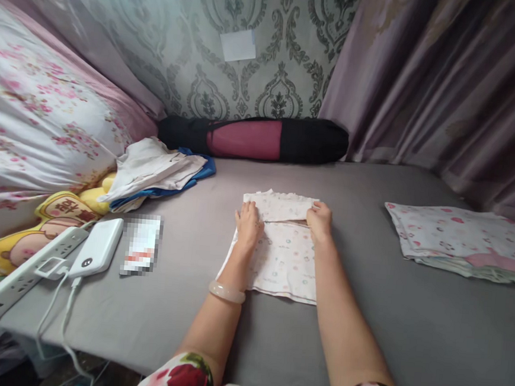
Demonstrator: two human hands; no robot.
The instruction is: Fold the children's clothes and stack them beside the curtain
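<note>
A white cloth garment (284, 260) with a small coloured print lies on the grey sheet in front of me, its far part folded over into a band. My left hand (249, 223), with a pale bangle on the wrist, rests on the left side of the cloth with its fingers stretched out over the band. At the band's right end, my right hand (320, 220) pinches the edge between thumb and fingers. A dark gap shows under the band near the right hand.
Folded printed cloths (459, 235) lie at the right. On the left are a pile of clothes (156, 170), a power bank (97, 247) with cables, a power strip (22, 284), a blurred packet (143, 243) and a yellow plush (17, 245). A black-and-pink roll bag (248, 137) lies along the wall.
</note>
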